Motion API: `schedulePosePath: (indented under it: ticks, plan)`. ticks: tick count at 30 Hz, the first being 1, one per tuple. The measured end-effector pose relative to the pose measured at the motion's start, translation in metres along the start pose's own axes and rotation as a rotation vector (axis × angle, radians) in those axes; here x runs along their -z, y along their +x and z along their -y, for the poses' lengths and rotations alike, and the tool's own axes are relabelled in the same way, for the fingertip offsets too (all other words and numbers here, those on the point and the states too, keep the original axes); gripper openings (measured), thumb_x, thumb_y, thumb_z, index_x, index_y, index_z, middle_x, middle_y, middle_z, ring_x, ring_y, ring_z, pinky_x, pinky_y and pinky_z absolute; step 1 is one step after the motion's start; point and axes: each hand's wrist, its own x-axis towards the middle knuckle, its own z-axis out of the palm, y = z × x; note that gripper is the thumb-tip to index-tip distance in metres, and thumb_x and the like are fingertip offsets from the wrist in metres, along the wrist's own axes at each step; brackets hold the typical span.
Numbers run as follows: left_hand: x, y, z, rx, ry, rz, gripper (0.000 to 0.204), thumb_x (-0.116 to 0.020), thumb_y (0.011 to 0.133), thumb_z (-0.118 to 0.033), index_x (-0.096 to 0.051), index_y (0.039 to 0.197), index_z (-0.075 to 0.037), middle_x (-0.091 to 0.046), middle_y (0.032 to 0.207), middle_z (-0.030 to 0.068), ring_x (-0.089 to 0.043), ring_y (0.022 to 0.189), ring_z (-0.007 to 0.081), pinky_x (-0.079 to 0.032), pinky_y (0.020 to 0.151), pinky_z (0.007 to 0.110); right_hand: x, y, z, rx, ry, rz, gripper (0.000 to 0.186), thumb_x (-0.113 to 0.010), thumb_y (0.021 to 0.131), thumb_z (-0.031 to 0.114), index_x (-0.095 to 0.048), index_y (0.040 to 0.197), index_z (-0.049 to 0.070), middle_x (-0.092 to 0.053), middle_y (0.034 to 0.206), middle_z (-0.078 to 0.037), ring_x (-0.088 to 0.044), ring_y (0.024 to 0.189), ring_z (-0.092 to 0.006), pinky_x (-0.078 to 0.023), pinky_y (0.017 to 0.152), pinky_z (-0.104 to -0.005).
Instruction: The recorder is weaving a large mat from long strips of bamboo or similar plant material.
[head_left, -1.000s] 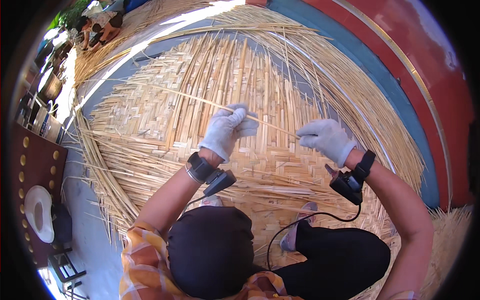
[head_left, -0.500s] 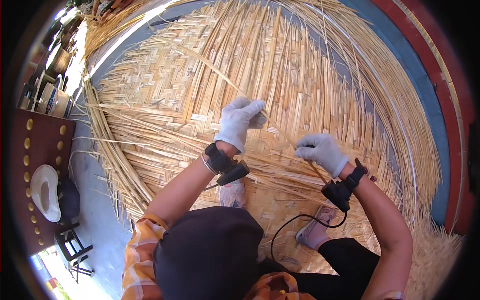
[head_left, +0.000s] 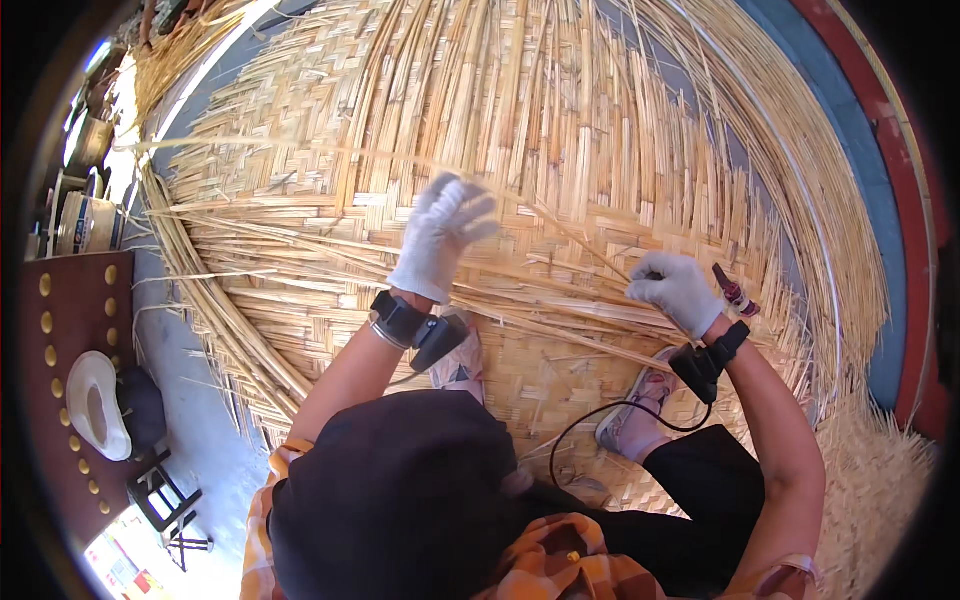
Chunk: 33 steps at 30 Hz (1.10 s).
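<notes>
A long, thin reed strip stretches across from the far left over a partly woven reed mat. Its near end is pinched in my gloved right hand, whose fingers are curled together. My gloved left hand is open, fingers spread and a little blurred, close beside the strip's middle; I cannot tell whether it touches. Below both hands lies a sheaf of loose reed strips running crosswise over the mat. Both wrists carry black strapped devices, with a cable trailing from the right one.
A dark red-handled tool lies on the mat just beyond my right hand. My feet rest on the mat. Bundled reeds curve along the right. At the left are a white hat, a small dark stool and a studded dark red panel.
My left hand has let go of the strip and opened, shifting left. My right hand has moved right with the strip's end. The strip's far part has swung left, and the view has shifted slightly.
</notes>
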Motion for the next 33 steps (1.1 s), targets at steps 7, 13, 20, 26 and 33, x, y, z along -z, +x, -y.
schedulePosePath:
  ticks: [7,13,20,26,33]
  plan:
    - [-0.019,-0.021,0.044,0.351,0.172,0.135,0.027,-0.062,0.084,-0.019,-0.053,0.101,0.0,-0.063,0.084,0.0112,-0.063,0.07,0.0181,-0.051,0.064,0.03,-0.038,0.032,0.035,-0.162,0.57,0.225,0.018,-0.07,0.07,0.016,-0.065,0.079,0.0,-0.06,0.067,-0.001,-0.054,0.061,-0.0098,-0.044,0.056,-0.0247]
    - [-0.017,-0.019,0.048,0.36,0.452,-0.028,0.022,-0.066,0.08,-0.019,-0.059,0.085,0.002,-0.064,0.072,0.011,-0.061,0.058,0.0167,-0.051,0.052,0.027,-0.057,0.032,0.038,0.094,0.011,0.0,0.018,-0.069,0.069,0.021,-0.064,0.077,0.005,-0.061,0.067,-0.009,-0.058,0.059,-0.0205,-0.045,0.054,-0.0321]
    - [-0.018,-0.02,0.052,0.343,0.464,-0.125,0.025,-0.066,0.08,-0.021,-0.06,0.086,0.002,-0.064,0.073,0.0111,-0.061,0.058,0.0158,-0.049,0.054,0.027,-0.065,0.032,0.043,0.209,-0.267,-0.082,0.019,-0.068,0.069,0.025,-0.063,0.072,0.008,-0.061,0.067,-0.011,-0.059,0.06,-0.0243,-0.046,0.055,-0.0352]
    - [-0.006,-0.022,0.051,0.295,0.308,-0.079,0.021,-0.063,0.082,-0.015,-0.058,0.096,0.0,-0.063,0.084,0.0094,-0.062,0.067,0.0155,-0.05,0.06,0.026,-0.067,0.032,0.036,-0.168,0.532,0.242,0.016,-0.068,0.076,0.018,-0.062,0.079,0.003,-0.052,0.061,0.003,-0.048,0.056,-0.0061,-0.039,0.05,-0.0228]
    - [0.004,-0.026,0.056,0.199,0.09,-0.081,0.021,-0.063,0.08,-0.007,-0.057,0.1,-0.002,-0.064,0.084,0.0085,-0.062,0.074,0.0149,-0.048,0.058,0.024,-0.082,0.035,0.03,-0.444,1.083,0.506,0.027,-0.073,0.07,0.025,-0.065,0.08,0.001,-0.057,0.064,0.0,-0.051,0.06,-0.0058,-0.04,0.052,-0.021]
